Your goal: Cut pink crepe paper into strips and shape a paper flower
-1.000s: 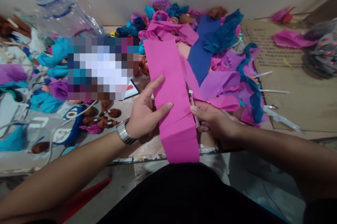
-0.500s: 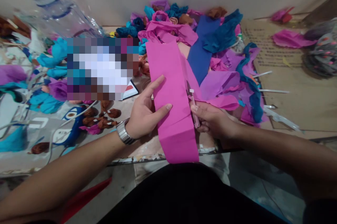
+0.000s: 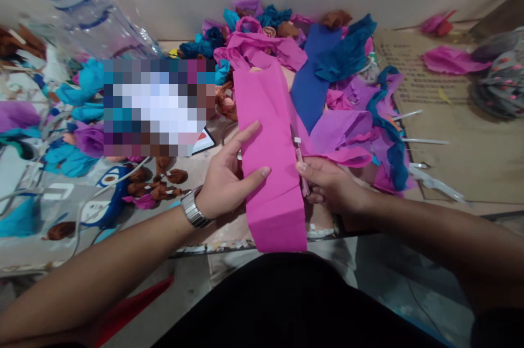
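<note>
A long folded strip of pink crepe paper (image 3: 270, 113) runs from the heap behind it down to the table's front edge. My left hand (image 3: 227, 173) grips its left edge, thumb and index finger on top, the other fingers partly hidden beneath. At the opposite edge, my right hand (image 3: 329, 181) is closed around a slim pink utility knife (image 3: 303, 173) with a white piece near its tip. The blade end lies against the paper's right side, by the fold, and is partly hidden.
Behind lie blue crepe paper (image 3: 313, 81) and crumpled flowers in several colours. A clear bottle (image 3: 98, 23) stands at the back left. Cables and brown paper buds (image 3: 159, 190) lie left; on the right are a glue gun (image 3: 438, 184) and cardboard (image 3: 454, 146).
The paper's far end has shifted slightly right and toward me. Both hands stay nearly in place, with the left still on the paper and the right on the knife.
</note>
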Demonstrator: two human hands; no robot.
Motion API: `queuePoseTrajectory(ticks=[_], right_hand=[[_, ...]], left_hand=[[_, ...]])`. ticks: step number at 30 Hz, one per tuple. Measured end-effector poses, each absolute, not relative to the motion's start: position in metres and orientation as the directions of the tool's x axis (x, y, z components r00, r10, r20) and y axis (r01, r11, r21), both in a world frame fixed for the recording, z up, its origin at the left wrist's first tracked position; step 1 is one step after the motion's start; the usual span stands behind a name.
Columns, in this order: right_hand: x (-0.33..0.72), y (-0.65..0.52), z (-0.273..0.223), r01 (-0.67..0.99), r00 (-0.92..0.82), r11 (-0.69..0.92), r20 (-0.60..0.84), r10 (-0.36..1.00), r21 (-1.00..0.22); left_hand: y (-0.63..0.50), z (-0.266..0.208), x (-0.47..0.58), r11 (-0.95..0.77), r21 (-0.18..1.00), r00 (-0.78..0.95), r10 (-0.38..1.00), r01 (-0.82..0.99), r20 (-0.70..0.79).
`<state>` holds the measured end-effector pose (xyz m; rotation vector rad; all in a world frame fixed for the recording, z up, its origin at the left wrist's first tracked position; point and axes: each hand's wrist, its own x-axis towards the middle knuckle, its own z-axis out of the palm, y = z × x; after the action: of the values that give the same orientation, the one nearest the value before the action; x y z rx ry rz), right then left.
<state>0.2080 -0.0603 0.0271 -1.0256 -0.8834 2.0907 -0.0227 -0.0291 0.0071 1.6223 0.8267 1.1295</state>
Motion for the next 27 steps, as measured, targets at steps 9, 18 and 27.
queuePoseTrajectory(ticks=[9, 18, 27], right_hand=[[0.2067, -0.06, 0.029, -0.201, -0.449, -0.543, -0.416, 0.791, -0.815], [0.2069, -0.059, 0.029, -0.165, -0.47, -0.525, -0.402, 0.786, -0.835], [0.2081, -0.0593, 0.0281, -0.16, -0.481, -0.519, -0.392, 0.784, -0.84]], left_hand=[[-0.032, 0.0057, -0.0217, -0.332, 0.943, 0.317, 0.897, 0.018, 0.309], [-0.0313, 0.0047, -0.0227, -0.347, 0.938, 0.326, 0.889, 0.023, 0.321], [-0.0296, 0.0058, -0.0229, -0.369, 0.929, 0.329, 0.881, 0.029, 0.34]])
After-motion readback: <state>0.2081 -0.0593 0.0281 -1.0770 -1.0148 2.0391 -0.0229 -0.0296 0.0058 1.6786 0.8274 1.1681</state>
